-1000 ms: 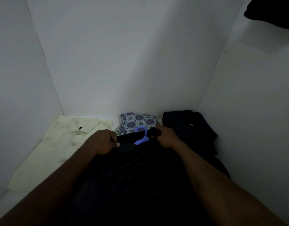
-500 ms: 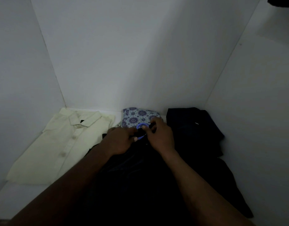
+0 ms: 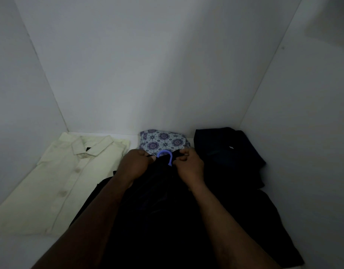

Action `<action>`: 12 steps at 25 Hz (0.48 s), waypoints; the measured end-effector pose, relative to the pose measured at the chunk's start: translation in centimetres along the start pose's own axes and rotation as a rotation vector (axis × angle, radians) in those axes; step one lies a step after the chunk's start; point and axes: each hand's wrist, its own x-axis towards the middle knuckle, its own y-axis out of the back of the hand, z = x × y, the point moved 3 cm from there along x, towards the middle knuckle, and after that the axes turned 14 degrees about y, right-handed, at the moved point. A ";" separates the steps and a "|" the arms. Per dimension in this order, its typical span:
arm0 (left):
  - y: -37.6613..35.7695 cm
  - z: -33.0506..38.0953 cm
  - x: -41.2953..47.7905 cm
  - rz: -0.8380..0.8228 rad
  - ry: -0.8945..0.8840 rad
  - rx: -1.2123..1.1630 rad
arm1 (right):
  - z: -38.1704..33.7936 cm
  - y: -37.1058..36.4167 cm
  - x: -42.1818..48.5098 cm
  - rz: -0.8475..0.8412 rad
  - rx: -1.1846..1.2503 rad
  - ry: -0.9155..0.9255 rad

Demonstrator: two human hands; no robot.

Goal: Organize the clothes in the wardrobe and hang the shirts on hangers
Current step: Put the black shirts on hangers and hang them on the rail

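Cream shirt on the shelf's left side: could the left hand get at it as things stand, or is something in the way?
Probably yes. The cream shirt lies flat and uncovered just beside the left hand, nothing between them. But that hand is gripping the black shirt at the blue hanger, so it must let go first.

Both hands, left (image 3: 135, 166) and right (image 3: 188, 166), gripping black shirt (image 3: 157, 210) collar around blue hanger hook (image 3: 165, 153).

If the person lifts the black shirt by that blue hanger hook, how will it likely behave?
Probably floppy: the black shirt lies in loose folds across the shelf. It would likely drape and swing below the blue hanger hook. It may slide off-centre, since both hands pinch fabric at the collar.
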 end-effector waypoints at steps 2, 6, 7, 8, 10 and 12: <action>-0.3 -0.2 -0.4 -0.028 0.036 -0.118 | 0.1 -1.0 -0.3 -0.042 0.193 -0.004; -2.0 -1.8 -1.9 -0.144 0.115 -0.451 | 1.5 -2.3 -1.3 -0.059 0.265 -0.105; -2.4 -2.3 -2.2 -0.138 0.101 -0.447 | 1.9 -2.2 -1.5 -0.066 0.237 -0.123; -2.9 -2.9 -2.4 -0.118 0.070 -0.395 | 2.0 -2.1 -1.7 -0.085 0.205 -0.127; -3.5 -3.7 -2.6 -0.071 -0.007 -0.274 | 1.9 -1.7 -2.1 -0.119 0.171 -0.093; -3.8 -3.8 -3.0 -0.038 -0.060 -0.233 | 1.7 -1.3 -2.7 -0.114 0.239 -0.053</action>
